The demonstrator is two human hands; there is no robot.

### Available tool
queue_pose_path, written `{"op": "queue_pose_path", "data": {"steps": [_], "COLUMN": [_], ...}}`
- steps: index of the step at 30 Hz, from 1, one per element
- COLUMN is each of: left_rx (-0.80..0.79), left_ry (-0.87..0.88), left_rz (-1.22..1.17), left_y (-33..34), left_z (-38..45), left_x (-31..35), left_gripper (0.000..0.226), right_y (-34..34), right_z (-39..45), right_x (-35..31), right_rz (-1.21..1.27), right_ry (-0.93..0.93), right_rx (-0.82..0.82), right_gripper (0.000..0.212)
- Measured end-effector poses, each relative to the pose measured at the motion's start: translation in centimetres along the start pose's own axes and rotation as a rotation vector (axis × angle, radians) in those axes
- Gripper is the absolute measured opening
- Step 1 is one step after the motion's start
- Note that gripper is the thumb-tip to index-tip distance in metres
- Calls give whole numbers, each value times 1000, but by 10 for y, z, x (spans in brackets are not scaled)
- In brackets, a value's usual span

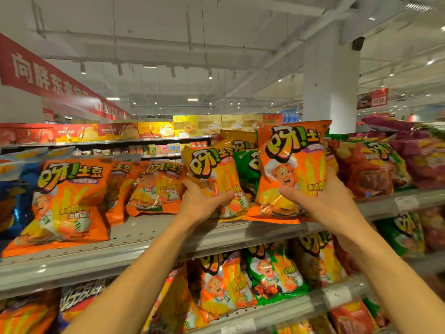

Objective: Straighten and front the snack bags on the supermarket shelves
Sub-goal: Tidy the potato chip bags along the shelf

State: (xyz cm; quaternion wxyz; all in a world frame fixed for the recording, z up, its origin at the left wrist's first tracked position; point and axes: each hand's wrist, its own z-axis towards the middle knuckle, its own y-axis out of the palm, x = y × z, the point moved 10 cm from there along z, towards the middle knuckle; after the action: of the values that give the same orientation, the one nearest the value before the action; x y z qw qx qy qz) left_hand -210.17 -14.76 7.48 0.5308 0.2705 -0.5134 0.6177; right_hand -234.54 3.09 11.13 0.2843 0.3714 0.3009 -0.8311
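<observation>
An upright orange foil snack bag with a cartoon chef stood at the front of the grey metal shelf — the right hand gripped its lower part, thumb across the front, fingers curled behind. Just beside it, the left hand pinched a yellow-orange foil snack bag likewise. More orange bags leaned further left.

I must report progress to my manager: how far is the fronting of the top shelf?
Done: the large orange bag at left stands facing front. In hand: the left hand grips a yellow bag; the right hand holds an orange bag upright. Left: the slumped orange bag further back.
</observation>
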Motion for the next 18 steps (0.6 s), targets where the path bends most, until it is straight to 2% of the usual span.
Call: {"op": "queue_pose_path", "data": {"steps": [3,7,11,13,16,18], "left_rx": [83,-10,-54,-65,-77,-26], "left_ry": [58,39,110,152,161,141], "left_rz": [231,228,255,312,555,762], "left_y": [-2,-2,-23,-38,-68,-98], "left_z": [-2,-3,-17,-27,-47,-61], "left_x": [8,4,3,3,-2,-8], "left_gripper": [111,120,128,119,84,96], "right_y": [6,15,32,46,74,97], "right_z": [-4,-7,-11,-14,-20,-26], "right_x": [-3,-8,-21,-32,-50,-64], "right_rz": [-3,11,16,23,66,79], "right_ry": [-11,-9,-42,-69,-107,-134], "right_rx": [-10,4,-2,-13,-36,-62], "right_gripper": [72,76,77,77,78,78]}}
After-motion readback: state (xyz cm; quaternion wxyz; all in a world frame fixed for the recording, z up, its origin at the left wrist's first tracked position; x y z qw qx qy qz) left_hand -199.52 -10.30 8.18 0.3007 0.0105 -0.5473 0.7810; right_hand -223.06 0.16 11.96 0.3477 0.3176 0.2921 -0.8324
